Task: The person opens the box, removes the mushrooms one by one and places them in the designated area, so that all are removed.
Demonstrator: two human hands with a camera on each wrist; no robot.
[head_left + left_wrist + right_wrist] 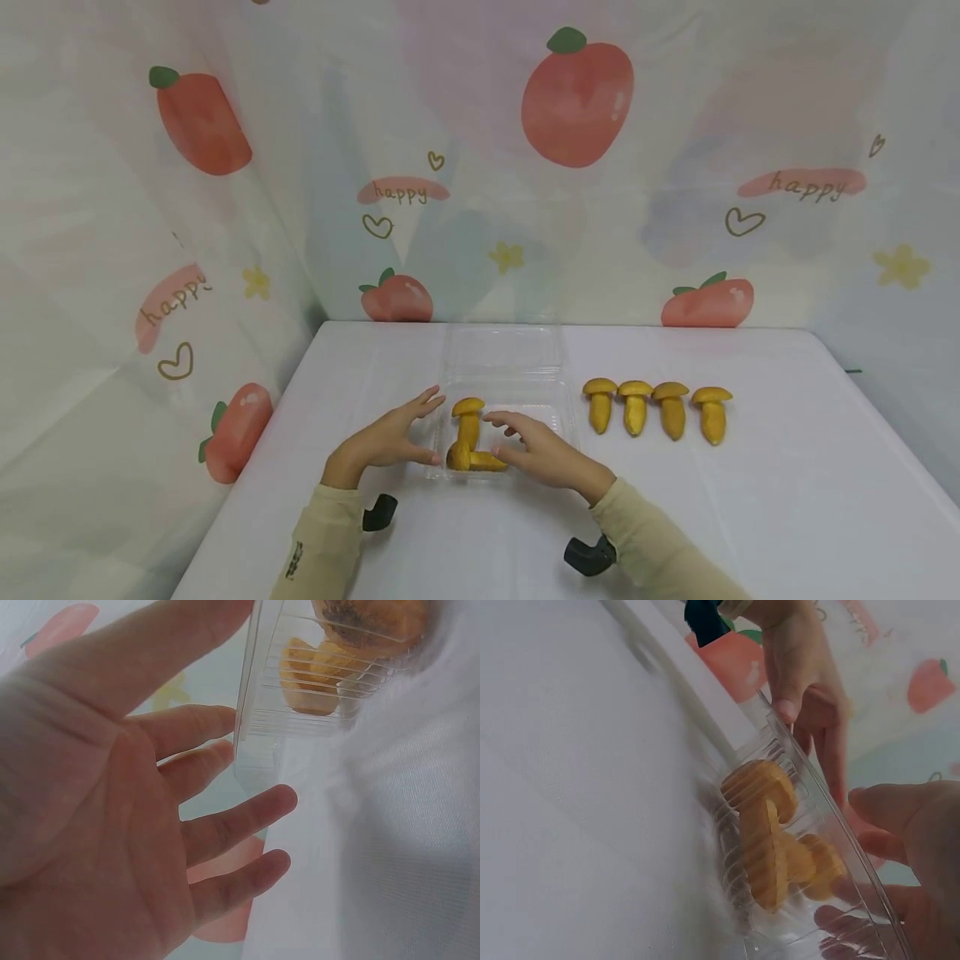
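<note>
Mushrooms [634,412] lie on a white table [480,542] before fruit-printed sheeting [480,225].

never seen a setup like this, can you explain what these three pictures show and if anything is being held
No robot here: these are a person's bare hands, with beige fabric sleeves. The wide picture comes from a camera worn on the head, looking forward and down; each close one comes from a camera on one wrist, so the scene looks turned sideways.

On the white table sits an open, clear plastic container with two yellow-brown mushroom-shaped pieces lying inside. Four similar yellow-brown mushrooms lie in a row to its right.

The left hand is at the container's left edge, fingers spread; the right hand is over its right part. Neither appears to grip a mushroom.
</note>
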